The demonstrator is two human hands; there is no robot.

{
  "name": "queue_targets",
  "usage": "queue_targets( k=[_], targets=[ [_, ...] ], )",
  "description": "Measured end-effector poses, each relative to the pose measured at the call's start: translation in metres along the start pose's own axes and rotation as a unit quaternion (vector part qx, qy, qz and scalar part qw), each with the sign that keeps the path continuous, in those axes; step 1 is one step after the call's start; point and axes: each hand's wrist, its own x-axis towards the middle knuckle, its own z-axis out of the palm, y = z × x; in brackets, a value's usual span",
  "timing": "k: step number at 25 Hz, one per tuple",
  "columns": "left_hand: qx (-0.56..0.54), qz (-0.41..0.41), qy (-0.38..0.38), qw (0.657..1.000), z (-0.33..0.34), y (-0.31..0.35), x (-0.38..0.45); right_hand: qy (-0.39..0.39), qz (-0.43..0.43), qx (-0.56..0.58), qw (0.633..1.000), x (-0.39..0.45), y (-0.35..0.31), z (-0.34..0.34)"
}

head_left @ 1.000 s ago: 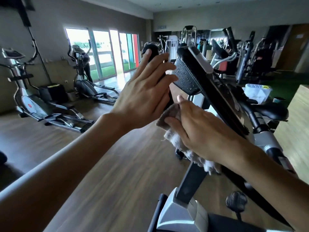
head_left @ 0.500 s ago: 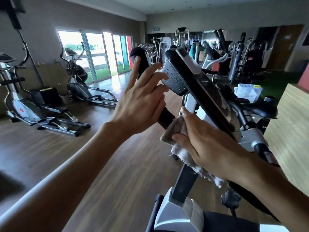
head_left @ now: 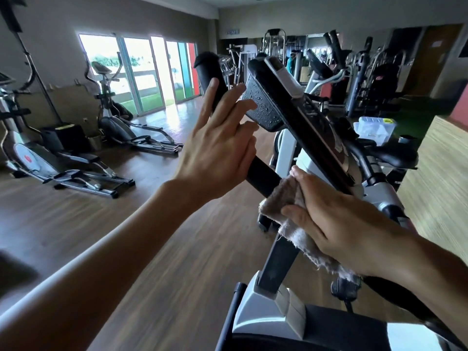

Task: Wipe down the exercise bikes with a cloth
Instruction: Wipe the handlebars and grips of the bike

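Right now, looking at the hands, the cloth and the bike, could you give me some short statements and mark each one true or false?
1. The right hand holds the cloth. True.
2. The left hand holds a spray bottle. False: it lies with straight fingers on the black handlebar.
3. Water drops sit on the back of the console. True.
4. The cloth lies on the floor. False: it is pressed against the bike.

Right hand presses cloth against handlebar.
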Motion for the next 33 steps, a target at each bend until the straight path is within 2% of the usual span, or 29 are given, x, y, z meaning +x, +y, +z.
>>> queue_targets(
  k=[2, 6, 9, 11, 13, 16, 18, 20, 21, 24, 27, 29, 31, 33],
  targets=[
    [-0.001, -0.004, -0.004, 1.0, 0.005, 0.008, -0.002, -0.019, 0.015, 0.005, 1.0, 0.007, -0.004, -0.003],
    [-0.026, 0.009, 0.011, 1.0, 0.005, 0.005, -0.008, 0.048, -0.011, -0.005, 0.999, 0.008, -0.009, 0.003],
    [-0.023, 0.012, 0.012, 1.0, 0.005, 0.007, -0.007, -0.006, -0.008, -0.011, 1.0, -0.005, -0.003, -0.001],
    [-0.026, -0.002, 0.014, 1.0, 0.008, 0.012, -0.007, -0.009, 0.001, 0.015, 1.0, 0.004, -0.005, -0.002],
    [-0.033, -0.008, 0.015, 0.999, 0.01, 0.014, -0.008, 0.042, 0.003, 0.049, 0.998, 0.013, -0.007, 0.006],
    [-0.035, -0.011, 0.015, 0.999, 0.01, 0.013, -0.01, 0.087, -0.029, 0.011, 0.996, 0.006, -0.002, 0.016],
    [-0.036, -0.023, 0.022, 0.999, 0.01, 0.016, -0.01, 0.065, -0.047, -0.004, 0.997, -0.002, 0.003, 0.013],
    [-0.042, -0.035, 0.03, 0.998, 0.012, 0.021, -0.009, 0.014, -0.027, 0.006, 1.0, -0.001, 0.005, 0.009],
    [-0.045, -0.036, 0.032, 0.998, 0.013, 0.022, -0.009, 0.014, -0.019, 0.018, 1.0, 0.002, 0.005, 0.01],
    [-0.054, -0.035, 0.037, 0.997, 0.016, 0.023, -0.01, 0.083, -0.05, 0.121, 0.988, 0.008, 0.004, 0.011],
    [-0.041, -0.047, 0.043, 0.997, 0.015, 0.027, -0.01, 0.175, -0.07, 0.263, 0.946, 0.003, 0.01, 0.009],
    [-0.038, -0.07, 0.031, 0.996, 0.016, 0.04, -0.012, 0.24, -0.038, 0.289, 0.926, -0.002, 0.023, -0.007],
    [-0.05, -0.095, 0.013, 0.994, 0.017, 0.06, -0.015, 0.238, -0.015, 0.274, 0.932, -0.015, 0.047, -0.035],
    [-0.061, -0.12, 0.001, 0.991, 0.019, 0.075, -0.016, 0.169, -0.015, 0.262, 0.95, -0.034, 0.073, -0.056]
  ],
)
